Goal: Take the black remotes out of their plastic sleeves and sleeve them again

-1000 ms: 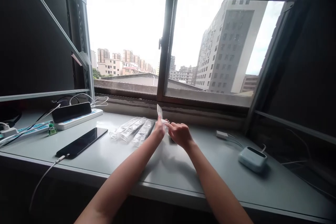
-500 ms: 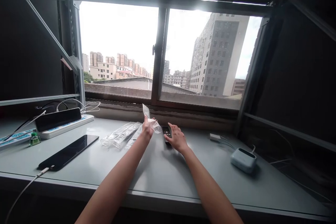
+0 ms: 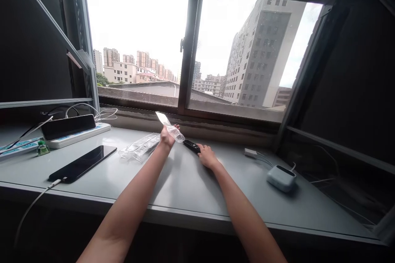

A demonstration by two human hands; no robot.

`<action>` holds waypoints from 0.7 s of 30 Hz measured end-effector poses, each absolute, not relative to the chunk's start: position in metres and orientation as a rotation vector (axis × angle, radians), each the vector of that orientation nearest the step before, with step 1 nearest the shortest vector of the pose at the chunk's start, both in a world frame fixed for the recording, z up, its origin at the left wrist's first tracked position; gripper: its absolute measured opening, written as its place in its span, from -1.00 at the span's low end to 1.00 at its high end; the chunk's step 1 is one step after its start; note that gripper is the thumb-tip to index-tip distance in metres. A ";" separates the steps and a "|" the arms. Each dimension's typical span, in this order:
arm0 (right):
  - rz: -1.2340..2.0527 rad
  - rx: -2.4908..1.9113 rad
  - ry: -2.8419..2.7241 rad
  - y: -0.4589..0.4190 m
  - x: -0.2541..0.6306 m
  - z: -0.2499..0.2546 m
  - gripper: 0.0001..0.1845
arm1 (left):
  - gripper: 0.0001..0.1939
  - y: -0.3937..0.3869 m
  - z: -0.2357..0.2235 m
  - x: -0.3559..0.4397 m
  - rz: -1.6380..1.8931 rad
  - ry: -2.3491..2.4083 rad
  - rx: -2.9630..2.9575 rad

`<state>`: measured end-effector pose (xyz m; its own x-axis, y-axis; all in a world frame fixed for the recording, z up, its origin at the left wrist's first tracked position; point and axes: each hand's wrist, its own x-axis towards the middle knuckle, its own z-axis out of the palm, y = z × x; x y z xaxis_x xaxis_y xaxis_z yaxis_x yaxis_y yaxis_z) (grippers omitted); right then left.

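Note:
A clear plastic bag is gripped in my left hand, with one end sticking up past the thumb. My right hand has its fingers wrapped round the near end of a black remote control. The remote's far end points left and lies close by the mouth of the bag; whether it touches the plastic I cannot tell. Left of my left wrist, several flat clear plastic bags lie overlapped on the grey table.
A black tablet with a charging cable lies at the left. Behind it, a phone leans on a white power strip beside a small green bottle. At right are a white charger and a pale blue box-shaped device. A window stands behind.
My right hand has closed on the remote, which has turned from pointing away to pointing left, towards the bag. My left hand has shifted left with the bag. The view has tilted down slightly.

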<state>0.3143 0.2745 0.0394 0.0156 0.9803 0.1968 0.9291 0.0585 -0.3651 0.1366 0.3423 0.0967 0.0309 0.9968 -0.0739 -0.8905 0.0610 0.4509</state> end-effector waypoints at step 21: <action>1.027 -1.122 -1.858 0.248 0.318 0.085 -0.57 | -0.38 0.368 0.101 0.098 1.769 0.471 0.151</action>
<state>0.3183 0.2480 0.0852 -0.3587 0.9170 0.1744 0.3398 0.3023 -0.8906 0.0976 0.3679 0.1005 -0.2544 0.9558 -0.1473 -0.9026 -0.1799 0.3912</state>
